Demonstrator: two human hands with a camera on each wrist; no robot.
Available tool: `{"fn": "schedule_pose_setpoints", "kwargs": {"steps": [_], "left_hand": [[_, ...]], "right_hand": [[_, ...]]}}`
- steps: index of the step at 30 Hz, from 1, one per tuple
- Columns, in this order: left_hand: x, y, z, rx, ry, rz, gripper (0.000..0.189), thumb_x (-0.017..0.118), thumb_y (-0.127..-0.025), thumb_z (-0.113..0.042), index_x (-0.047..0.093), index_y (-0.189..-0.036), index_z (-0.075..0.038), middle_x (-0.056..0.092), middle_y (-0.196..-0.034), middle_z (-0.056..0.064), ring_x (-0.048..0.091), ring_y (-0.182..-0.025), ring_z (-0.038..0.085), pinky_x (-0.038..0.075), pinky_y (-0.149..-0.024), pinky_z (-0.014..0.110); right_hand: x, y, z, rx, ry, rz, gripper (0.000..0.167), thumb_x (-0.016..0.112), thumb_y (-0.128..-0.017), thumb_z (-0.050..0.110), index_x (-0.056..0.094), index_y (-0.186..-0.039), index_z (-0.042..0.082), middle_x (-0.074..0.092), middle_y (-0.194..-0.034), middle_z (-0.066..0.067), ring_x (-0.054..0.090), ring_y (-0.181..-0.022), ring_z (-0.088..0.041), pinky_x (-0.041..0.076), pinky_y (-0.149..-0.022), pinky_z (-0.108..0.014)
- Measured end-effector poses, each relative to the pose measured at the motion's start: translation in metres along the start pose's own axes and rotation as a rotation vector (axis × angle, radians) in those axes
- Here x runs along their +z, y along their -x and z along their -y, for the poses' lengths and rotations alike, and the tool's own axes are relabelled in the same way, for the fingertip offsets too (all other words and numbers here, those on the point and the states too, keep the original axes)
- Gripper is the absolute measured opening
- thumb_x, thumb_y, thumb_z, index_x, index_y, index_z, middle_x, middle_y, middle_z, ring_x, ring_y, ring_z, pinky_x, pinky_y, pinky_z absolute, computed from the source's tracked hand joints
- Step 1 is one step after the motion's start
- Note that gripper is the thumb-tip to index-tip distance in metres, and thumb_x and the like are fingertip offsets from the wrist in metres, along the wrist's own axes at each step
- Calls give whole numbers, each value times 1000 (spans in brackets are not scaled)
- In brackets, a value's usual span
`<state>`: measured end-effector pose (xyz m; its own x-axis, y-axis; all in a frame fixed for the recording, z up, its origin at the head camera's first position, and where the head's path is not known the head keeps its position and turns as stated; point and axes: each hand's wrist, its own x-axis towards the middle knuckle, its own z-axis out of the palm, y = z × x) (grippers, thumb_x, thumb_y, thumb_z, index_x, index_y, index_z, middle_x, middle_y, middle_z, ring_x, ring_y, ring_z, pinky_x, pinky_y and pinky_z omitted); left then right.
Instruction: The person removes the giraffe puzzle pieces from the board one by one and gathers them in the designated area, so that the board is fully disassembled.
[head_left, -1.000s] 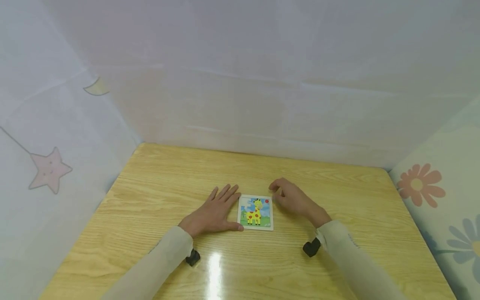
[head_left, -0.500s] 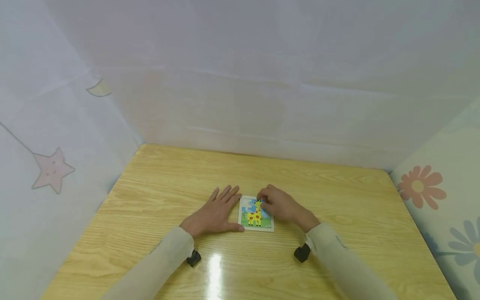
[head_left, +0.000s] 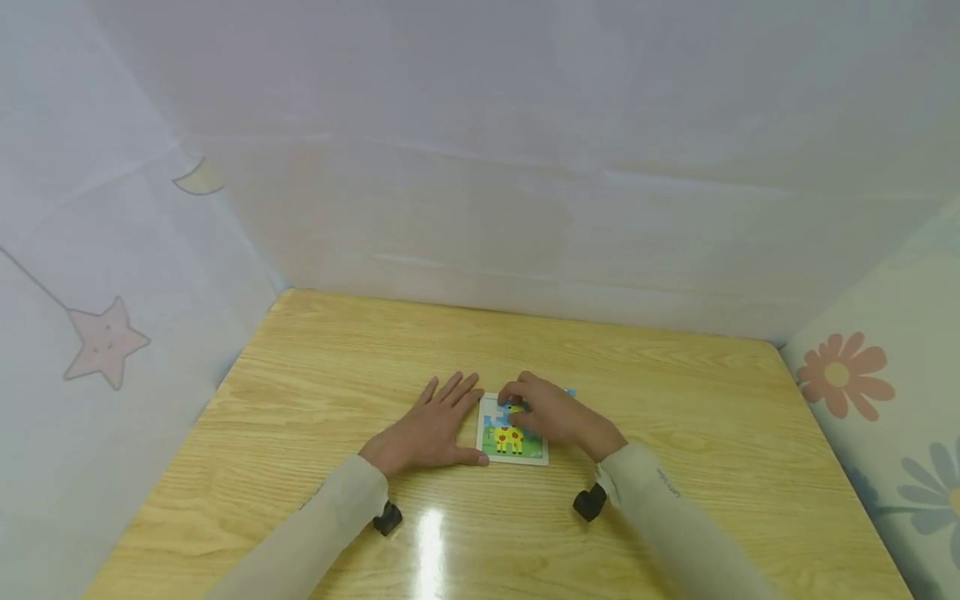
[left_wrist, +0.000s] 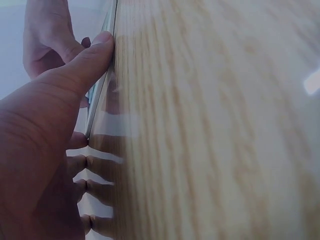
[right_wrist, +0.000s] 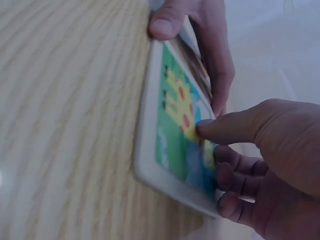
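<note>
A small square jigsaw puzzle (head_left: 542,458) in a white frame shows a yellow, red-spotted giraffe. White backing shows at its upper left. My left hand (head_left: 431,429) lies flat along the left side, fingers spread, thumb at the lower left corner and index fingertip by the upper left one. My right hand (head_left: 553,410) reaches over the upper right of the picture and hides part of it. In the right wrist view, its thumb (right_wrist: 215,131) and curled fingers pinch at the giraffe's head on a puzzle piece (right_wrist: 209,155).
The puzzle lies on a light wood-grain table (head_left: 360,333). A blue bit (head_left: 572,392), perhaps a loose piece, peeks out behind my right hand. Fabric walls (head_left: 525,208) border the table at the back and sides. Each wrist carries a small black camera (head_left: 590,503).
My right hand has moved left from beside the puzzle onto its upper part, covering the red dot. The blue bit behind it has come into sight. My left hand stays put.
</note>
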<state>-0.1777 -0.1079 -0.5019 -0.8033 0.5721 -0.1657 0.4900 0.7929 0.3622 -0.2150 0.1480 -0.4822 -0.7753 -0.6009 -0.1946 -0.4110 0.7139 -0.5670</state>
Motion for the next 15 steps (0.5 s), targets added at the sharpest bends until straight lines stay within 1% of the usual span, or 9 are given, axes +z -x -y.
{"fn": "schedule_pose_setpoints", "kwargs": {"steps": [2,6,9,13,15], "left_hand": [[0,0,0,1,-3,0,111,63,-91,-80,25,-171,-13,9,-182,8,6,-170,34,6,-136,63],[0,0,-1,-3,-13,-2,111,64,-90,-79,25,-171,-13,9,-182,8,7,-170,34,7,-137,63],[0,0,-1,2,-5,-6,111,65,-90,-79,27,-170,-12,11,-182,9,8,-170,35,8,-136,64],[1,-1,0,10,17,-5,110,65,-90,-79,27,-170,-12,11,-182,10,7,-170,36,7,-136,65],[2,-1,0,11,20,-2,111,64,-90,-79,27,-170,-12,10,-182,9,6,-170,36,6,-136,65]], "right_hand": [[-1,-3,2,0,-2,17,26,72,-103,18,71,-128,16,63,-114,-2,59,-96,-15,55,-90,-38],[-4,-9,6,1,-32,53,21,71,-103,12,70,-124,11,63,-116,-4,60,-103,-18,56,-99,-43],[-5,-11,8,6,-33,63,19,72,-102,10,70,-121,10,60,-119,-6,60,-109,-21,55,-104,-45],[-7,-11,10,-2,11,57,17,74,-100,10,70,-117,10,57,-120,-8,59,-108,-22,55,-102,-45],[-8,-11,11,-3,18,54,17,75,-99,10,70,-116,11,57,-120,-8,58,-106,-22,55,-101,-45]]}}
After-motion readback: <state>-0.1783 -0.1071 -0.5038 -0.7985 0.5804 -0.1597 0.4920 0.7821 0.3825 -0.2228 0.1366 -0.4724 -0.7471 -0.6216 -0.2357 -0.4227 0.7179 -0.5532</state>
